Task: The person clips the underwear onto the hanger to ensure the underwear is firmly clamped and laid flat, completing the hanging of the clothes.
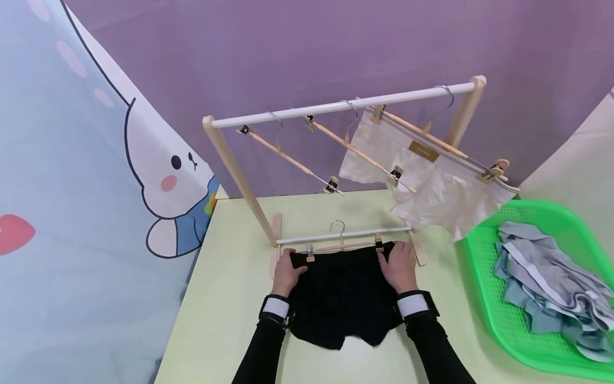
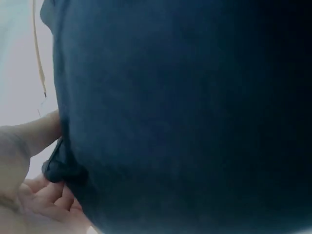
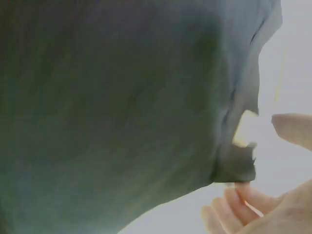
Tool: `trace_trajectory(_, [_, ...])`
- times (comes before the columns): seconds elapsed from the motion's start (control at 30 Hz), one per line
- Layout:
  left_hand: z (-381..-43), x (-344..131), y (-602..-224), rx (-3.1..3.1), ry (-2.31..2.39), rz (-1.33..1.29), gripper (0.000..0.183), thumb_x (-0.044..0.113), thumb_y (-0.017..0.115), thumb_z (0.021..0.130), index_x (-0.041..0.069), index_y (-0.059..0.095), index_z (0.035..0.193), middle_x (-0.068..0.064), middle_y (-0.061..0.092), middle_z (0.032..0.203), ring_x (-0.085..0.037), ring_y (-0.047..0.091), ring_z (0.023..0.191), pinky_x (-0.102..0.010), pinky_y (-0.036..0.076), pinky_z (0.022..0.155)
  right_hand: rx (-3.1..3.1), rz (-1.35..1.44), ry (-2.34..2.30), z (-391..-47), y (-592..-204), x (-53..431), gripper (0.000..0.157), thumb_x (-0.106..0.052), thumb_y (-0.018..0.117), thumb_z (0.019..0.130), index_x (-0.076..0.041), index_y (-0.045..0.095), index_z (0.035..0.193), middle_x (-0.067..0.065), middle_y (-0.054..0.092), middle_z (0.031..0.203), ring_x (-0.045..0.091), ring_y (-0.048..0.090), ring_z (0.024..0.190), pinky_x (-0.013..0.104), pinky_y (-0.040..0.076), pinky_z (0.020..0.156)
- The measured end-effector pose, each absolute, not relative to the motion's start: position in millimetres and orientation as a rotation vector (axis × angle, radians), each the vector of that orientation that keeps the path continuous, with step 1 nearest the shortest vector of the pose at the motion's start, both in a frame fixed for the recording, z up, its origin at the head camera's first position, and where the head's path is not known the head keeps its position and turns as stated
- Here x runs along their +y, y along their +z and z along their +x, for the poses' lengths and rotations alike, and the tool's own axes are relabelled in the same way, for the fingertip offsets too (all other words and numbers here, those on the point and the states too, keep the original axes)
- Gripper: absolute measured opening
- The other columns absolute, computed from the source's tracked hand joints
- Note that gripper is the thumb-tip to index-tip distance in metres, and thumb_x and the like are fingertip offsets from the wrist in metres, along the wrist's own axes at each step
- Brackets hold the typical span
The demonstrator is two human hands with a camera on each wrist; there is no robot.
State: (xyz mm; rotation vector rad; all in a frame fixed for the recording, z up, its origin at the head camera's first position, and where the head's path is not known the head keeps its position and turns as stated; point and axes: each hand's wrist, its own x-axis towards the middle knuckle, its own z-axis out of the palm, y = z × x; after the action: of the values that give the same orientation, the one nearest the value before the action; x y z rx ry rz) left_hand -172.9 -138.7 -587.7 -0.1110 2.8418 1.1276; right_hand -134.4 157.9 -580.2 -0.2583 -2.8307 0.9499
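Black shorts hang from the two clips of a wooden clip hanger, spread out in front of me. My left hand grips their upper left corner; in the left wrist view bunched cloth shows between the thumb and fingers. At the upper right corner my right hand holds the edge beside the clip, its thumb in front. The right wrist view shows curled fingers at the cloth's lower corner. The hanger's metal hook points up, overlapping the rack's lower bar.
A wooden rack with a white top bar stands on the pale table. Two bare clip hangers and one with white shorts hang from it. A green basket of folded grey and blue-grey clothes stands right.
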Motion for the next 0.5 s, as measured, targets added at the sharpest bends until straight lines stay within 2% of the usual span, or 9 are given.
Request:
trace_trajectory(0.1, [-172.4, -136.7, -587.4, 2.823, 1.123, -0.121, 0.054, 0.010, 0.080, 0.083, 0.001, 0.050, 0.128, -0.024, 0.062, 0.127, -0.040, 0.059, 0.117, -0.050, 0.048, 0.096, -2.732, -0.202, 0.708, -134.2, -570.3, 134.1, 0.064, -0.021, 0.074, 0.087, 0.020, 0.042, 0.126, 0.038, 0.044, 0.126, 0.052, 0.043, 0.118, 0.060, 0.039, 0.095])
trace_trajectory(0.2, [-174.1, -137.3, -584.5, 2.828, 1.143, -0.081, 0.055, 0.008, 0.080, 0.083, 0.001, 0.049, 0.129, -0.025, 0.061, 0.127, -0.042, 0.059, 0.116, -0.052, 0.048, 0.095, -2.681, -0.056, 0.645, -143.3, -560.4, 108.7, 0.064, -0.020, 0.079, 0.084, 0.015, 0.046, 0.127, 0.033, 0.048, 0.126, 0.047, 0.046, 0.118, 0.056, 0.042, 0.095])
trace_trajectory(0.37, [-176.8, -138.7, -584.0, 2.830, 1.179, -0.070, 0.067, 0.005, 0.079, 0.083, 0.003, 0.043, 0.139, -0.027, 0.058, 0.133, -0.044, 0.056, 0.120, -0.054, 0.046, 0.098, -2.701, 0.356, 0.725, -164.3, -556.3, 69.4, 0.051, -0.016, 0.074, 0.089, 0.008, 0.051, 0.128, 0.023, 0.056, 0.126, 0.038, 0.052, 0.120, 0.049, 0.044, 0.102])
trace_trajectory(0.5, [-175.5, -136.6, -587.3, 2.817, 1.196, -0.101, 0.066, 0.007, 0.081, 0.082, -0.002, 0.041, 0.133, -0.031, 0.059, 0.126, -0.044, 0.058, 0.117, -0.052, 0.047, 0.097, -2.741, 0.651, 0.803, -172.3, -561.5, 45.8, 0.039, -0.014, 0.067, 0.095, 0.002, 0.055, 0.129, 0.015, 0.060, 0.125, 0.031, 0.055, 0.121, 0.043, 0.045, 0.104])
